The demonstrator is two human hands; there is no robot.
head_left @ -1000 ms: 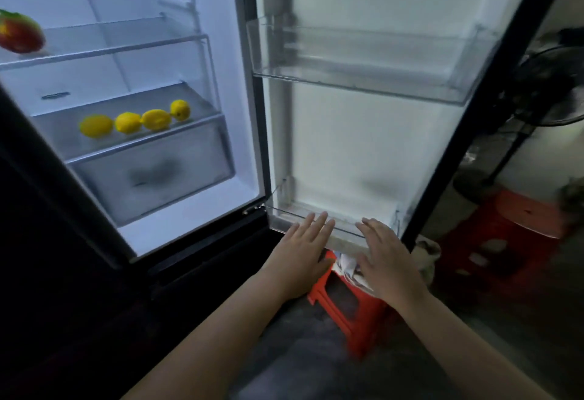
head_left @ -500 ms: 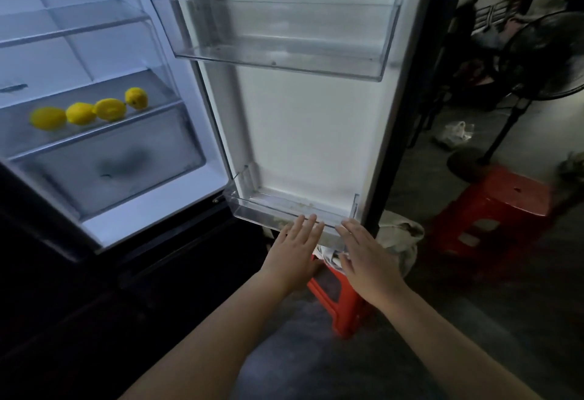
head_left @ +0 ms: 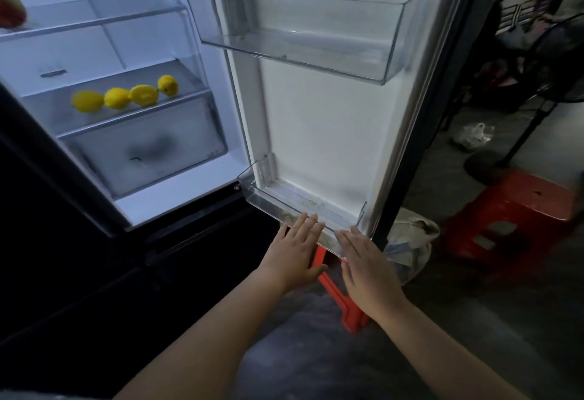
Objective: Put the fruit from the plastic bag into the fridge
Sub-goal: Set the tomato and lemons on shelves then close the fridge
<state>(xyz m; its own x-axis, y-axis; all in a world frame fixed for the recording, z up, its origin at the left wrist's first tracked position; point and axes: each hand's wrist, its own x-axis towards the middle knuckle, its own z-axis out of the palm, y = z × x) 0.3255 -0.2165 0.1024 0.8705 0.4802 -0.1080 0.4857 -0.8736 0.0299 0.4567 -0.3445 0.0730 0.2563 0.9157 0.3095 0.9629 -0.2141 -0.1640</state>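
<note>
The fridge stands open, its door (head_left: 331, 121) swung out toward me. Several yellow lemons (head_left: 117, 98) lie in a row on a lower glass shelf (head_left: 132, 118). A red-green mango (head_left: 11, 13) sits on the shelf above, at the left edge. A white plastic bag (head_left: 410, 241) rests on an orange stool (head_left: 344, 301) behind the door's lower corner. My left hand (head_left: 294, 254) and my right hand (head_left: 366, 270) reach forward with straight fingers, fingertips at the front edge of the bottom door bin (head_left: 284, 206). Neither hand holds anything.
An upper clear door bin (head_left: 303, 39) juts out at head height. A red stool (head_left: 518, 213) stands to the right, with a floor fan (head_left: 537, 105) behind it. Another small plastic bag (head_left: 472, 137) lies on the grey floor farther back.
Both hands stay at the bottom door bin with straight fingers. The view has shifted, bringing the mango back into sight at the left.
</note>
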